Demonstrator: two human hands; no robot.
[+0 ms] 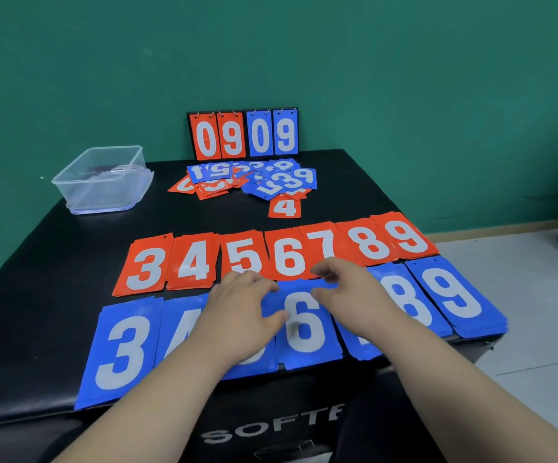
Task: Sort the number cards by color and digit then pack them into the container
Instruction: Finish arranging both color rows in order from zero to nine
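Two rows of stacked number cards lie on the black table. The red row runs 3 to 9 behind, and the blue row runs 3 to 9 in front. My left hand lies flat over the blue 5 pile, fingertips touching the left edge of the blue 6 stack. My right hand covers the blue 7 pile, its fingers curled at the top right edge of the blue 6 stack. An unsorted heap of red and blue cards lies farther back, a loose red 4 beside it.
A clear plastic container stands at the table's back left. A flip scoreboard showing 09 09 leans against the green wall. The table's right edge drops to a tiled floor.
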